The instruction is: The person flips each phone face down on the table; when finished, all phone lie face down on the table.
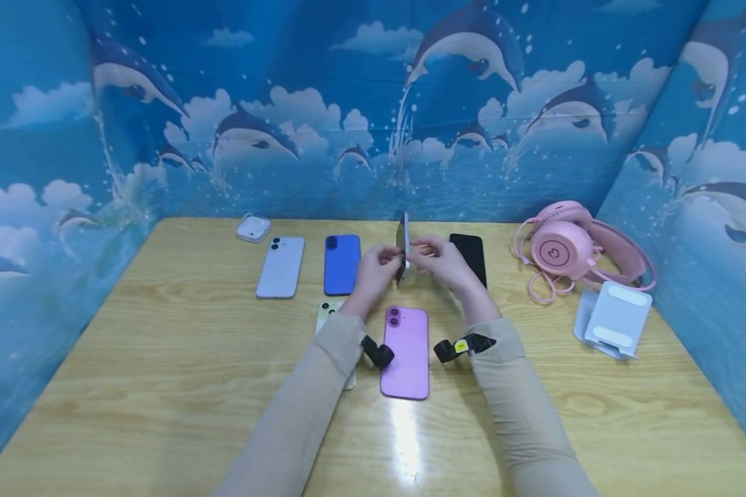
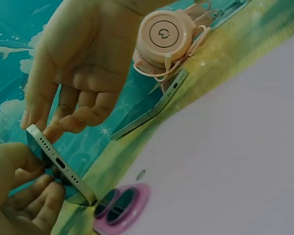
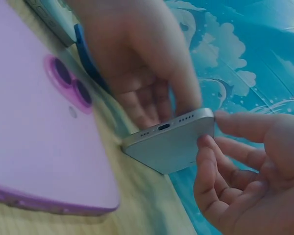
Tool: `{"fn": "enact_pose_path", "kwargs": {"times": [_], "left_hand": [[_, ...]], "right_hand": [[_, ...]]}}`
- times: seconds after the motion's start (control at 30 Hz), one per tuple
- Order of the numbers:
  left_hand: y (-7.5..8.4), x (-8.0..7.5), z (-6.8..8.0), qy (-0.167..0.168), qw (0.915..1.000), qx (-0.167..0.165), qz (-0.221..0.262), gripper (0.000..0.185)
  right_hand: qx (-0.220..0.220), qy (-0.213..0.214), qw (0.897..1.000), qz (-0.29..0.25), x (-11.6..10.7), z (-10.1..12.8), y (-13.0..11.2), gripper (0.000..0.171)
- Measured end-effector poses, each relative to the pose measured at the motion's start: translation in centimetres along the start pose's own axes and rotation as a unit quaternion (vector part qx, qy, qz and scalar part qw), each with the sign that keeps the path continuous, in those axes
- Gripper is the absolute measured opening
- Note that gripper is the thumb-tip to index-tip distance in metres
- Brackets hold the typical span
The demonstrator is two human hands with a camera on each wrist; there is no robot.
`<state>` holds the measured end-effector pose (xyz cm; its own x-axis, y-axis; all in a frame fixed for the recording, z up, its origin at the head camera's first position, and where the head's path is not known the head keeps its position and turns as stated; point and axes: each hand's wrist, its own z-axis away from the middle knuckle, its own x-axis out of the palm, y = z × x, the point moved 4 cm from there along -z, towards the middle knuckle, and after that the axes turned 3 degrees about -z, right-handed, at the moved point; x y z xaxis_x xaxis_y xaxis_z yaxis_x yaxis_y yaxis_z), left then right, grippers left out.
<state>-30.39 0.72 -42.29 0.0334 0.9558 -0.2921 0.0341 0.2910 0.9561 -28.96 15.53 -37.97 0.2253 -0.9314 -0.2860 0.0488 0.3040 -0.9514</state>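
Note:
A white smartphone [image 1: 405, 238] stands on its long edge, almost edge-on in the head view, its pale back facing right. My left hand [image 1: 376, 273] holds it from the dark screen side, fingers bent against that face. From the other side my right hand [image 1: 444, 262] pinches it near a bottom corner, fingertips on the edge and back. The right wrist view shows its charging port and speaker holes along the bottom edge. Just in front of my hands lies a pink phone [image 1: 405, 355], back up. A pale green phone [image 1: 331, 309] is partly hidden under my left forearm.
Left of my hands lie a blue phone [image 1: 342, 266], a pale lilac phone [image 1: 281, 268] and a small white case [image 1: 253, 228]. A black phone [image 1: 469, 252] lies beside my right hand. Farther right are pink headphones [image 1: 562, 248] and a white stand [image 1: 618, 317].

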Motion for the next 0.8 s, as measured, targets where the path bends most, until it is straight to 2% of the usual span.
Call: {"fn": "enact_pose_path", "kwargs": {"times": [0.2,0.37,0.53,0.8], "left_hand": [[0.6,-1.1,-0.3,0.016,0.9989,0.008,0.043,0.020],[1.6,-2.1,-0.4,0.001,0.9957,0.005,0.092,0.021],[1.8,-2.8,-0.6,-0.007,0.9972,-0.001,0.075,0.022],[1.4,-3.7,-0.9,0.009,0.9974,-0.031,0.065,0.024]], "right_hand": [[-0.009,-0.030,0.999,0.015,0.9,-0.3,0.4,0.043],[-0.013,-0.049,0.999,0.015,1.3,-0.4,0.8,0.041],[0.000,-0.072,0.996,0.045,1.5,-0.5,1.4,0.039],[0.018,-0.091,0.990,0.102,1.7,-0.8,2.3,0.044]]}}
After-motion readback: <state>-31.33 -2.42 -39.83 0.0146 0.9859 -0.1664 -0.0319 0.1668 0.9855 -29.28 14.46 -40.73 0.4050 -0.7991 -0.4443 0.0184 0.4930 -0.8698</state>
